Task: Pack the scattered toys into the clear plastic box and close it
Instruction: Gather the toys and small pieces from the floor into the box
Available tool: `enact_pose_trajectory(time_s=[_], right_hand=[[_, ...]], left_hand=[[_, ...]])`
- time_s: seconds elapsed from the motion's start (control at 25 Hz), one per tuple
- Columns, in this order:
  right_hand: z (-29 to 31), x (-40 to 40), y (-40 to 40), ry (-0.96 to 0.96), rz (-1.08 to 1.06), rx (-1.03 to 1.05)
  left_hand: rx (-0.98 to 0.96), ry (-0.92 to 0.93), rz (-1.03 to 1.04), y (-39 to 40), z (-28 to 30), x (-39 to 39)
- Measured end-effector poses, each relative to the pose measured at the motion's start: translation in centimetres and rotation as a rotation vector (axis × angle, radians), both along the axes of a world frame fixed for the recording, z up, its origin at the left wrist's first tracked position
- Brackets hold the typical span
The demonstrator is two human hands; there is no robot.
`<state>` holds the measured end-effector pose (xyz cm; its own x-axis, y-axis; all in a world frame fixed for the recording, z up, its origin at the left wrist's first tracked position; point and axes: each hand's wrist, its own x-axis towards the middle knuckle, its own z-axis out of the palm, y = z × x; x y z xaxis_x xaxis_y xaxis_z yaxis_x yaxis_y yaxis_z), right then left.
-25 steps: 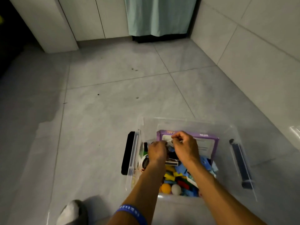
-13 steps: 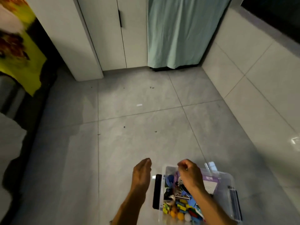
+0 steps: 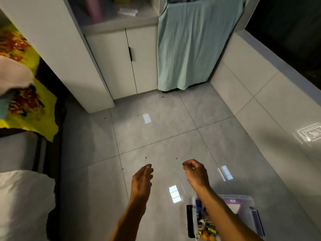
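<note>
The clear plastic box (image 3: 250,204) stands on the grey floor at the lower right, without a lid on it, with black latches on its left and right sides. Inside lie several colourful toys (image 3: 206,230) and a purple card box (image 3: 233,205). My right forearm crosses over the box. My right hand (image 3: 195,173) hangs above the bare floor beyond the box, fingers loosely curled, holding nothing. My left hand (image 3: 142,180) is left of it, fingers straight, also holding nothing. No lid is in view.
White cabinets (image 3: 121,63) and a teal curtain (image 3: 194,44) stand at the back. A tiled wall (image 3: 271,105) runs along the right. A bed with a yellow patterned sheet (image 3: 22,94) and a white pillow (image 3: 22,202) lies at the left.
Both hands have come out of the box and moved forward over the bare floor. The view has tilted up, so the box now sits at the lower right.
</note>
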<state>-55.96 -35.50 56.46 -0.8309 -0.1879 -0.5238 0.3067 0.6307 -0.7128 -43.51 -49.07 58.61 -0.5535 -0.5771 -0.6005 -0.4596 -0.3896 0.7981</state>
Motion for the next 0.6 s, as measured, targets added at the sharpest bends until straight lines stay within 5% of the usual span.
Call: enact_pose_trajectory(time_s=[0.6], right_hand=[[-6.3,-17.8,-9.8,-0.169,-0.249,-0.044]], left_hand=[[-0.127,-0.062,-0.218,-9.6,-2.5,-28.5]])
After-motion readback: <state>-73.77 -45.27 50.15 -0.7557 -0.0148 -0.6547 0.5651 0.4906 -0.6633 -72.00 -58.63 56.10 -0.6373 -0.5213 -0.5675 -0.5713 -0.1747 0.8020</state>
